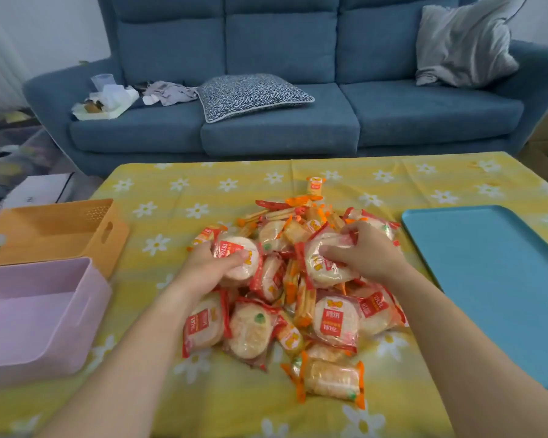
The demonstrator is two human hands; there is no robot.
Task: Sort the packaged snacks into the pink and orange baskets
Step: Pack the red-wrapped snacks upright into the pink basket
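Note:
A heap of packaged snacks lies mid-table: round rice crackers in red-trimmed wrappers and long crackers in orange-trimmed ones. My left hand grips a round red-wrapped cracker pack at the heap's left side. My right hand holds another round red-wrapped pack at the heap's upper right, fingers curled over its top. The pink basket stands empty at the near left. The orange basket sits just behind it, also empty.
A blue tray lies on the table's right side. One small orange-wrapped snack sits apart behind the heap. The table wears a yellow flowered cloth. A blue sofa with cushions stands beyond the far edge.

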